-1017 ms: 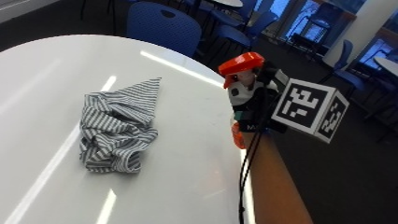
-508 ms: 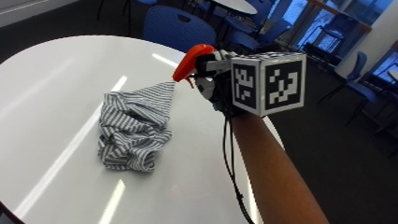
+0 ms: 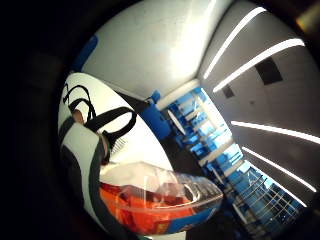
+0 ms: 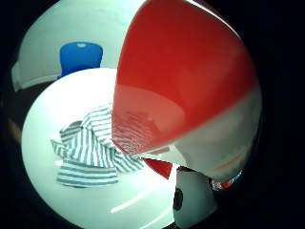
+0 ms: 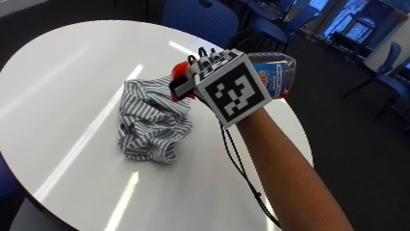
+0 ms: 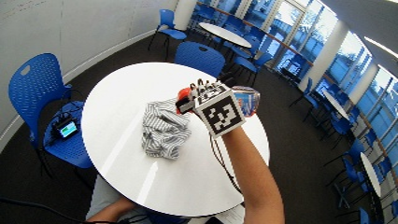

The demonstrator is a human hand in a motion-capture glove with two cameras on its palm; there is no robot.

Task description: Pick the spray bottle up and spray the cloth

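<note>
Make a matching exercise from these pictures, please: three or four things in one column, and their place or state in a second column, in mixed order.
Column 1:
1. spray bottle
2. cloth
3. right hand
4. blue chair

Column 2:
A. lies crumpled on the white round table
B. stands on the floor beside the table
C. held off the table, tipped on its side, red head toward the cloth
D. grips the bottle

Pairs: 1-C, 2-A, 3-D, 4-B

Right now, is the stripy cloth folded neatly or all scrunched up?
Scrunched up. The striped cloth lies in a crumpled heap on the white table, with bunched folds.
</note>
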